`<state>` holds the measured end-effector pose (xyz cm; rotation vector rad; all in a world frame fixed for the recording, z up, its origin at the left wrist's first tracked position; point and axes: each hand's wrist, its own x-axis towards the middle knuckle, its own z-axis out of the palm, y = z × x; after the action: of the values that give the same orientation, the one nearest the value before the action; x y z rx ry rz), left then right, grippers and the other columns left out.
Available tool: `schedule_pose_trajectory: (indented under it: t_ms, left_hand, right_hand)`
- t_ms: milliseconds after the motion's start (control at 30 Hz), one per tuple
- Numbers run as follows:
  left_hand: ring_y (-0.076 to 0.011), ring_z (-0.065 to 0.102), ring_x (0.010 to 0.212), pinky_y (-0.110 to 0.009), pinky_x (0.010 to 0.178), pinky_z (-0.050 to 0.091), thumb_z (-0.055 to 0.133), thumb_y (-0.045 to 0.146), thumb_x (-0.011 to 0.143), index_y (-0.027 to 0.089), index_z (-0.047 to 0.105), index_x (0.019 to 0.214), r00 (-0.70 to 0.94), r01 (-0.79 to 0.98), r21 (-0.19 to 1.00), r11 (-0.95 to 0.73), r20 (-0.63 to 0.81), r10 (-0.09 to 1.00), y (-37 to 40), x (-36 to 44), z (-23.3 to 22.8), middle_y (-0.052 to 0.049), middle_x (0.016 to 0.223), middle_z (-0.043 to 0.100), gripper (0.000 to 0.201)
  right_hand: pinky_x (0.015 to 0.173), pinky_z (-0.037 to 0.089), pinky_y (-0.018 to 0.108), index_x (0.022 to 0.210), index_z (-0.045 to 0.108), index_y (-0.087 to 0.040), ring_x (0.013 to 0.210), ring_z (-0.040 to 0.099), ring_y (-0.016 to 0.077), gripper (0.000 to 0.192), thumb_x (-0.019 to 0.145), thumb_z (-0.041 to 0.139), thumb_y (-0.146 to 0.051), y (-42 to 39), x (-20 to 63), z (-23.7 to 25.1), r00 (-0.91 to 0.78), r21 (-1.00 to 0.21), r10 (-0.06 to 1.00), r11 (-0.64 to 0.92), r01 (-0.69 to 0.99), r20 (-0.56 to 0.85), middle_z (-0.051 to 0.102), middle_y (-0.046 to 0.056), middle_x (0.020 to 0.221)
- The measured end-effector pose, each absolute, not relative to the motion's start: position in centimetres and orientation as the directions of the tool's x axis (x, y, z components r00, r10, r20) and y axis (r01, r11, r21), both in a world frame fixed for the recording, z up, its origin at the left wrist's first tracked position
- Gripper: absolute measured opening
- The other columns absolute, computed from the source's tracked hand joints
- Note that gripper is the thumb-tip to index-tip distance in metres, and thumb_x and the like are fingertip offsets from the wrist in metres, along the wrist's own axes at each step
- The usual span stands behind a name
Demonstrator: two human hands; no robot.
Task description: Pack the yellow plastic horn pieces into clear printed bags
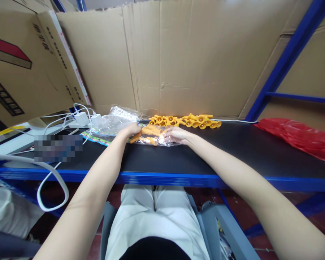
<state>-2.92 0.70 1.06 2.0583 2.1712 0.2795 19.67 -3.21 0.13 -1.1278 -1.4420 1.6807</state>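
Bag of clear plastic (160, 138), orange horn-shaped pieces (151, 129) inside, laid on black tabletop (162, 159). Pinched at right end by near-closed fingers of right hand (178, 134); met at left by left hand (132, 128), closure unclear. Seemed light, slippery; best edge-held.

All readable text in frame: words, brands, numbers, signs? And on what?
"商用电…": black label on the brown cardboard box, tentative; its remaining characters are blurred.
Large Chinese characters, same box: too blurred to read.
Smaller rows nearby on that box: too small.
Multicoloured printed strip by the clear, crinkled plastic packaging: nothing legible.
I can read no numbers.
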Motion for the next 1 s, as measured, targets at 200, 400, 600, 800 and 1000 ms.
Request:
schedule_pose_trajectory:
  t_ms: [200, 400, 600, 800, 1000]
  left_hand:
    - [-0.0288, 0.062, 0.096, -0.029, 0.077, 0.046, 0.041, 0.052, 0.080, 0.008, 0.067, 0.091, -0.033, 0.960, 0.281, 0.015, 0.061, 0.998, 0.2, -2.5, 1.2, -0.021, 0.099, 0.067, 0.053]
    - [-0.0277, 0.063, 0.091, -0.027, 0.073, 0.045, 0.047, 0.057, 0.077, 0.012, 0.068, 0.080, -0.001, 0.938, 0.345, -0.023, 0.070, 0.998, 0.0, -2.4, 1.3, -0.015, 0.079, 0.070, 0.050]
    - [-0.0245, 0.064, 0.085, -0.024, 0.069, 0.044, 0.046, 0.056, 0.078, 0.013, 0.068, 0.079, 0.013, 0.960, 0.278, -0.029, 0.061, 0.998, -0.2, -2.2, 1.5, -0.013, 0.074, 0.070, 0.048]
    - [-0.0226, 0.065, 0.081, -0.024, 0.069, 0.045, 0.048, 0.055, 0.078, 0.014, 0.067, 0.079, 0.001, 0.966, 0.258, -0.020, 0.072, 0.997, -0.1, -2.0, 1.5, -0.012, 0.074, 0.070, 0.046]
    - [-0.0245, 0.064, 0.085, -0.024, 0.069, 0.044, 0.047, 0.054, 0.079, 0.013, 0.066, 0.078, 0.006, 0.965, 0.261, -0.021, 0.058, 0.998, 0.3, -2.1, 1.2, -0.013, 0.074, 0.070, 0.045]
  right_hand:
    - [0.045, 0.050, 0.020, 0.079, 0.053, -0.014, 0.045, 0.056, 0.0095, 0.007, 0.082, 0.056, -0.008, -2.9, 20.0, -0.3, -0.373, -0.980, 0.922, -0.036, 0.195, -0.108, 0.055, 0.000, 0.053]
    - [0.036, 0.040, 0.018, 0.095, 0.049, -0.013, 0.039, 0.052, 0.0098, 0.018, 0.080, 0.060, -0.012, -3.1, 20.0, -0.3, -0.373, -0.956, 0.924, 0.028, 0.293, -0.087, 0.057, -0.001, 0.049]
    - [0.035, 0.035, 0.020, 0.104, 0.053, -0.012, 0.035, 0.047, 0.0086, 0.026, 0.079, 0.058, -0.014, -3.5, 20.9, 0.8, -0.418, -0.896, 0.907, 0.140, 0.421, -0.054, 0.060, 0.001, 0.054]
    - [0.054, 0.043, 0.024, 0.071, 0.063, -0.012, 0.051, 0.052, 0.0115, 0.011, 0.074, 0.053, -0.016, -0.9, 23.8, 1.6, -0.160, -0.597, 0.946, 0.304, 0.742, 0.283, 0.061, 0.005, 0.061]
    - [0.089, 0.042, 0.035, 0.103, 0.063, -0.012, 0.101, 0.056, 0.0230, 0.030, 0.079, 0.046, -0.017, 1.9, 26.7, 0.3, -0.005, -0.382, 0.748, 0.344, 0.858, 0.664, 0.060, 0.014, 0.110]
